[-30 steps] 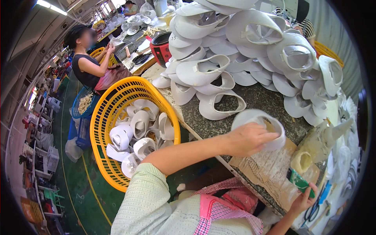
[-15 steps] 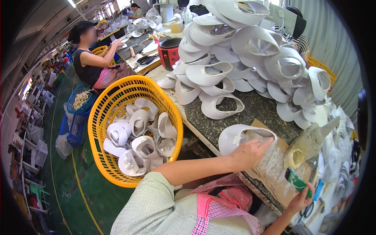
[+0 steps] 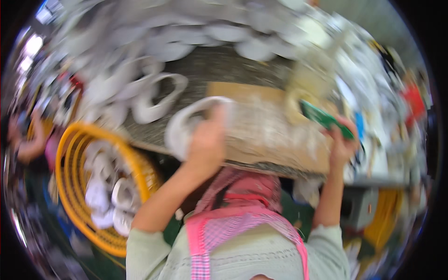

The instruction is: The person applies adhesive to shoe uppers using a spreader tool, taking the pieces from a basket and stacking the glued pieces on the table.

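Observation:
A white shoe upper (image 3: 177,131), a curved piece with an oval opening, lies over the left end of the cardboard sheet (image 3: 252,149). My left hand (image 3: 207,142) is closed on its right edge; blur hides the exact finger positions. In my right hand (image 3: 344,142) is a green-handled brush (image 3: 322,116), held at a slant, its head pointing left. That head is beside the mouth of a yellowish, glue-crusted pot (image 3: 293,105) on the cardboard's right part. Pale smears cover the middle of the cardboard.
More white uppers (image 3: 158,100) lie left of the cardboard, and stacks of them (image 3: 224,32) fill the back of the dark worktop (image 3: 224,65). A yellow basket (image 3: 77,217) holding uppers stands at the left. Another person's arm (image 3: 32,147) shows at the far left.
The view has swung to the right and blurred. The brush has come up beside the pot's mouth. My left hand still holds the upper at the cardboard's left end.

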### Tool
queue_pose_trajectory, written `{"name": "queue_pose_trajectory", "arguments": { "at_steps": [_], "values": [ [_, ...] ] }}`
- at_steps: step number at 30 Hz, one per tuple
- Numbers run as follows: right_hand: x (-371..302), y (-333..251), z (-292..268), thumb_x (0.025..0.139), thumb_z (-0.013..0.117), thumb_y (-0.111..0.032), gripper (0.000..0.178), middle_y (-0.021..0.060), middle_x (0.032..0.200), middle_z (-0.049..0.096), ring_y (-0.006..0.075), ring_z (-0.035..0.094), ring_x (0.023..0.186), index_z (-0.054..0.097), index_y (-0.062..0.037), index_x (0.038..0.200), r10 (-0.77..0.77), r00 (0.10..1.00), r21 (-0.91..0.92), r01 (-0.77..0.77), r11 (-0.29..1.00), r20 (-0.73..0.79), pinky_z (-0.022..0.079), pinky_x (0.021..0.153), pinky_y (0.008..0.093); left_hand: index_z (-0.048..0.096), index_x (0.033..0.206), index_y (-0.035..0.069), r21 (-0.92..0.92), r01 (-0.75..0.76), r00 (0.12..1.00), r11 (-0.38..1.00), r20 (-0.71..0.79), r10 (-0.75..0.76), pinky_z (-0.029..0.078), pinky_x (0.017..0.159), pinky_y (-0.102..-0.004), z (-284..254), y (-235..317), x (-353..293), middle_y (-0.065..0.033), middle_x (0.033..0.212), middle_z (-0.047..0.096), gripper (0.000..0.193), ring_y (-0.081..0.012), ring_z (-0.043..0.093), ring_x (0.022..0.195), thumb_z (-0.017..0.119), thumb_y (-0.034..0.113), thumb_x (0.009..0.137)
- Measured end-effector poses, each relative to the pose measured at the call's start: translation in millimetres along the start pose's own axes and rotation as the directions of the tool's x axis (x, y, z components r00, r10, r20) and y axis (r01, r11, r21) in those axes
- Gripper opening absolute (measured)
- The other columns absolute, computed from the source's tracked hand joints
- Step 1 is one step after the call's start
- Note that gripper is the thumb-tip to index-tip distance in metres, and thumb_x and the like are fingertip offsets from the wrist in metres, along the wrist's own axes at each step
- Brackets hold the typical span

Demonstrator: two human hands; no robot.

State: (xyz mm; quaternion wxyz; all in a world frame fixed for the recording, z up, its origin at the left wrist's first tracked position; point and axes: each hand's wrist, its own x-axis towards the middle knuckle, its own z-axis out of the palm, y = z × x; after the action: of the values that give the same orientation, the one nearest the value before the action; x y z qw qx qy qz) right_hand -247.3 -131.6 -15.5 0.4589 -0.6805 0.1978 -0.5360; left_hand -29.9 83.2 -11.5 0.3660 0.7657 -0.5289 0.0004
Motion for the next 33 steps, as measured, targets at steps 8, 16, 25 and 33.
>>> {"name": "queue_pose_trajectory", "arguments": {
  "at_steps": [8,16,25,33],
  "values": [
    [23.4,-8.4,-4.9,0.078,0.056,0.003,0.013,0.006,0.084,0.06,0.0101,0.057,0.07,0.059,-0.0006,0.09,0.073,0.996,-0.215,-0.062,0.975,0.042,0.047,0.056,0.0224,0.029,0.129,-0.004,-0.183,0.172,0.976,0.968,0.164,-0.143,0.038,0.085,-0.0305,32.9,4.8,7.7,-0.0245,0.113,0.049,0.052,-0.0273,0.05,0.104,0.049,0.005,0.082],
    [44.4,-12.4,-10.2,0.077,0.059,-0.002,0.011,0.0038,0.073,0.062,0.009,0.056,0.062,0.062,-0.0045,0.087,-0.057,0.985,-0.319,0.108,0.942,0.165,0.042,0.053,0.0202,0.009,0.135,-0.003,-0.735,0.338,0.932,0.588,0.349,-0.099,0.026,0.099,-0.0316,31.7,2.2,11.2,-0.0156,0.135,0.029,0.096,-0.0233,0.033,0.121,0.031,0.069,0.076],
    [-7.2,-2.7,-25.3,0.075,0.059,0.003,0.013,0.007,0.081,0.06,0.0103,0.056,0.062,0.061,0.0001,0.088,0.25,0.954,0.088,-0.267,0.96,0.166,0.045,0.055,0.02,0.012,0.136,0.002,-0.829,0.488,0.872,0.274,0.45,-0.191,0.025,0.1,-0.0327,27.1,16.4,30.2,-0.0121,0.134,0.033,0.114,-0.0219,0.036,0.12,0.012,0.086,0.059],
    [2.4,-0.8,78.0,0.071,0.061,0.005,0.016,0.0075,0.077,0.061,0.0125,0.059,0.071,0.063,-0.0015,0.085,-0.083,0.964,0.233,0.022,0.972,0.253,0.046,0.061,0.023,0.014,0.136,0.003,-0.836,0.496,0.865,0.234,0.452,-0.218,0.026,0.1,-0.0343,30.8,19.7,26.5,-0.0127,0.132,0.035,0.114,-0.0228,0.038,0.119,0.007,0.086,0.058]
  ]
}}
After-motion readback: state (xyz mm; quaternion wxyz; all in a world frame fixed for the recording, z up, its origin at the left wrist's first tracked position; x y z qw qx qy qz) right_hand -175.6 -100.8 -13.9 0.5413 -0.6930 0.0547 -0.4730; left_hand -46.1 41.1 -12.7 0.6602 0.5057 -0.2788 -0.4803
